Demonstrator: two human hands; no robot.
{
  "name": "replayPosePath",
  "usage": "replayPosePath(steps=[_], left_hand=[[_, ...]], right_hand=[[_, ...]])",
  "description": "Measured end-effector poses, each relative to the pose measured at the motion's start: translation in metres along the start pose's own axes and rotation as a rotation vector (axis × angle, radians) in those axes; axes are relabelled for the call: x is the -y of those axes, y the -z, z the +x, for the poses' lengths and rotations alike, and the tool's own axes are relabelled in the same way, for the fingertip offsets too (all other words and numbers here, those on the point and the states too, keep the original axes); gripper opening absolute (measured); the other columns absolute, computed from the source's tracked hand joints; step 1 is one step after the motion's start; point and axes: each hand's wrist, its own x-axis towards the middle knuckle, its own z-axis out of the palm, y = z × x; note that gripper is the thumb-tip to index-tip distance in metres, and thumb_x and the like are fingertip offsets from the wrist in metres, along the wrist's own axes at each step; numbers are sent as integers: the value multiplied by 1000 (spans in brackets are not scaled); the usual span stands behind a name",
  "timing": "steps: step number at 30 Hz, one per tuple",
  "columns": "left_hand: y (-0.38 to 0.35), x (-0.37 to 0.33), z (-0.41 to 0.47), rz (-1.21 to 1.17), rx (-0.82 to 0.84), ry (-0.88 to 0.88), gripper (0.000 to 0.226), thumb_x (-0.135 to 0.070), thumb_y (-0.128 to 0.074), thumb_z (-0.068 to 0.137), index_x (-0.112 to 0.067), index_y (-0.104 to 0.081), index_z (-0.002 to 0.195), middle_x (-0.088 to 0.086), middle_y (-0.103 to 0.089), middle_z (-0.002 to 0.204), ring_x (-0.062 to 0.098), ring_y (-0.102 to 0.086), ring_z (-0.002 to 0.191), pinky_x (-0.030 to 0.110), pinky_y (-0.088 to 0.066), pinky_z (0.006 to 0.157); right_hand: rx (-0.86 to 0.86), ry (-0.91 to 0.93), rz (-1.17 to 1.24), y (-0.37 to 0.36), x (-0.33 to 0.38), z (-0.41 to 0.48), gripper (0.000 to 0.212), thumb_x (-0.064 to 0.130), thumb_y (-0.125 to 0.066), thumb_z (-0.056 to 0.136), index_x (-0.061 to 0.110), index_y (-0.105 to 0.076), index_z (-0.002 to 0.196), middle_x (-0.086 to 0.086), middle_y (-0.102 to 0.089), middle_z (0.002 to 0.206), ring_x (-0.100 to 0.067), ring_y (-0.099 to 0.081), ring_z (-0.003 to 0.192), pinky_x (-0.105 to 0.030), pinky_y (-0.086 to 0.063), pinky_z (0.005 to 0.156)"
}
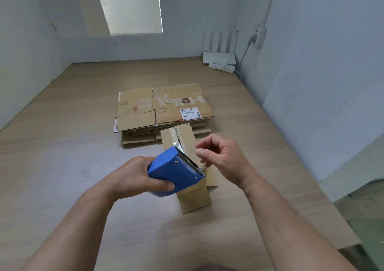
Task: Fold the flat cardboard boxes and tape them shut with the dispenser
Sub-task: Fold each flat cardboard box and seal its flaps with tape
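Gripping the blue tape dispenser [172, 173], that left hand [133, 177] has its fingers wrapped round the body, up above the small cardboard box [195, 198]!

— And the right hand [224, 158]?

— Fingers curled, thumb just beside the serrated blade [190, 163]; can't tell if it's pinching tape.

— The box itself?

— Standing on the wooden surface [62, 146], clear tape [176, 134] along its top seam, touching the stack of flat cardboard boxes [164, 108] behind. Router [220, 52] and power strip [222, 66] in the far right corner.

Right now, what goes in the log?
left hand: grips blue dispenser; right hand: curled beside its blade; small box: tape on it; flat boxes: stacked behind
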Motion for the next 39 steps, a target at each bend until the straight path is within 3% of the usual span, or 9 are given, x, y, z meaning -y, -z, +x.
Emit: replayPosePath(steps=[4, 7, 10, 17, 21, 26, 32, 39], left_hand=[[4, -1, -4, -2, 11, 12, 34, -39, -83, 69, -34, -64, 96, -17, -70, 84, 6, -66, 82, 20, -50, 72], [8, -2, -5, -1, -6, 41, 71, -77, -73, 35, -36, -65, 92, -15, -69, 84, 6, -65, 80, 19, -49, 68], [11, 0, -1, 25, -51, 70, 91, -92, -62, 20, -35, -67, 91, -12, -69, 85, 10, -65, 80, 20, -49, 65], [50, 5, -18, 135, 17, 134, 86, -87, -63, 30, -23, -72, 87, -4, -73, 82, 18, -69, 79, 28, -44, 70], [74, 25, -37, 198, 49, 244, 105, -95, -58, 10, -19, -71, 81, -4, -73, 72, 17, -69, 71, 30, -43, 70], [73, 43, -24, 254, 66, 337, 108, -97, -55, 9, -20, -70, 84, -4, -72, 71, 19, -69, 74, 32, -43, 70], [64, 52, -9, 269, 115, 401, 91, -87, -58, 27, -21, -70, 89, -4, -74, 78, 15, -71, 75, 32, -51, 78], [56, 60, 3, 282, 125, 453, 78, -80, -60, 44, -20, -67, 93, -1, -71, 90, 17, -68, 82, 29, -46, 74]], right_hand=[[-52, -21, -33, -7, -2, 4, 12, 8, -62, 89, 16, -60, 82, -2, -61, 73, -11, -59, 63, -28, -54, 60], [-99, -44, -77, -18, -5, 6, 13, 10, -58, 92, 16, -57, 80, -2, -58, 71, -10, -56, 59, -23, -51, 55], [-183, -72, -103, -25, -8, 8, 16, 10, -55, 94, 16, -53, 78, -1, -55, 69, -9, -53, 54, -22, -50, 51], [-271, -174, -83, -31, -16, 3, 17, 7, -57, 92, 12, -56, 76, -2, -54, 66, -3, -51, 41, -20, -47, 44], [-412, -255, -85, -5, -27, -4, 17, 5, -58, 90, 8, -57, 73, -3, -54, 61, -12, -53, 42, -32, -54, 50], [-411, -344, -86, -20, -41, -5, 20, 4, -58, 89, 10, -55, 70, -5, -54, 59, -19, -49, 45, -25, -48, 44], [-457, -397, -71, -23, -53, -4, 19, 4, -56, 90, 9, -54, 71, -5, -53, 62, -18, -48, 45, -26, -48, 44], [-472, -436, -107, -23, -65, 0, 19, 6, -57, 90, 10, -54, 72, -4, -55, 63, -18, -51, 43, -28, -49, 47]])
